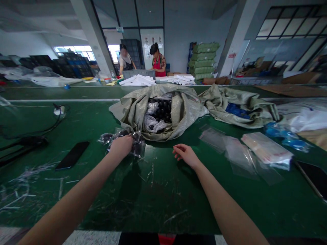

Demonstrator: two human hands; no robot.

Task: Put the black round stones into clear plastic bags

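Clear plastic packets of dark pieces (138, 147) lie left of centre under the left hand (121, 146), its grip impossible to tell. The right hand (187, 155), apart, is empty and half-curled; flat transparent plastic bags (238, 153) at right seem spread for easy reach.

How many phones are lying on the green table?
2. One phone lies left of the left hand; the other phone is at the right edge, beside the clear plastic bags. More could be hidden under the sacks.
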